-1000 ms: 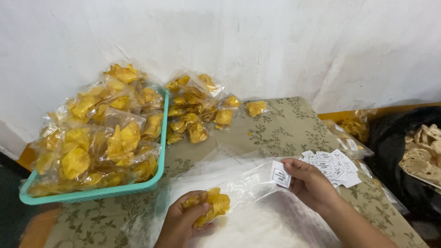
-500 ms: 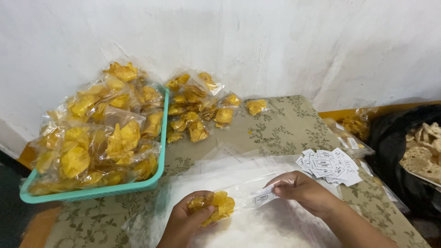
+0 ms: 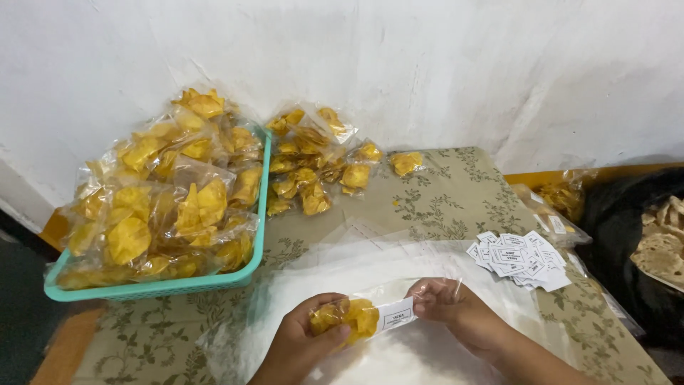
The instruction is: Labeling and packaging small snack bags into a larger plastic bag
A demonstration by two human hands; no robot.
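Observation:
My left hand (image 3: 303, 346) grips the filled end of a small clear bag of yellow chips (image 3: 349, 317). A white paper label (image 3: 396, 314) lies inside the bag beside the chips. My right hand (image 3: 445, 303) pinches the bag's open end, with the plastic wrapped over the fingers. Both hands hover over a white cloth covered by a clear plastic sheet (image 3: 399, 356), low in the middle of the view. A loose pile of white labels (image 3: 519, 259) lies just right of my right hand.
A teal basket (image 3: 160, 286) heaped with filled chip bags stands at the left. More filled bags (image 3: 313, 160) lie against the white wall. The table has a floral cloth (image 3: 442, 199). At the right, a black bag (image 3: 627, 242) holds pale crackers (image 3: 662, 246).
My right hand pushed the label into the bag and slid left, closing on the bag's open end. The bag now lies bunched between both hands. The view shifted slightly to the left.

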